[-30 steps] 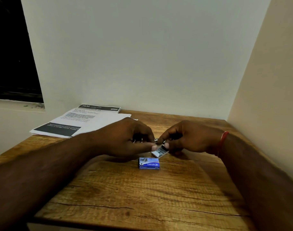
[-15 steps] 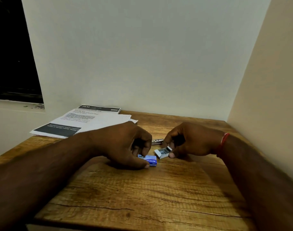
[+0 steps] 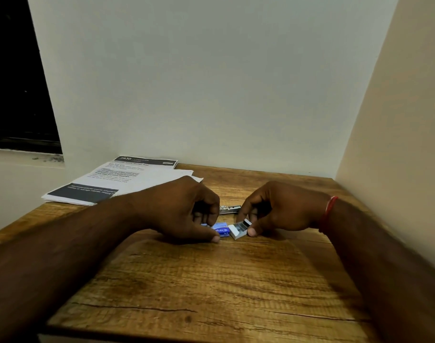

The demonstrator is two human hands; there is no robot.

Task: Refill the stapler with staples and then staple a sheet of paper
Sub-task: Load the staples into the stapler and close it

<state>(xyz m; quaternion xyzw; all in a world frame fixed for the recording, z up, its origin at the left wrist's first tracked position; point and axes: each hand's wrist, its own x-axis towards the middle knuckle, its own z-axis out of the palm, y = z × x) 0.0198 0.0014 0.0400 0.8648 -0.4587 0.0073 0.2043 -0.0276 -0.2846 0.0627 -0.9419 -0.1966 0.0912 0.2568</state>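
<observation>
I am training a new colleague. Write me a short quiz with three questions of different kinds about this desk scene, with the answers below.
1. True or false: the white inner tray has been pulled out of the blue staple box sleeve.
2. Which hand touches the tray? A) left hand B) right hand C) neither
3. Fill in: the printed papers lie at the far ____ corner of the wooden table.

Key
1. True; the two lie side by side.
2. B
3. left

The stapler lies behind, between the hands, mostly hidden.
</observation>
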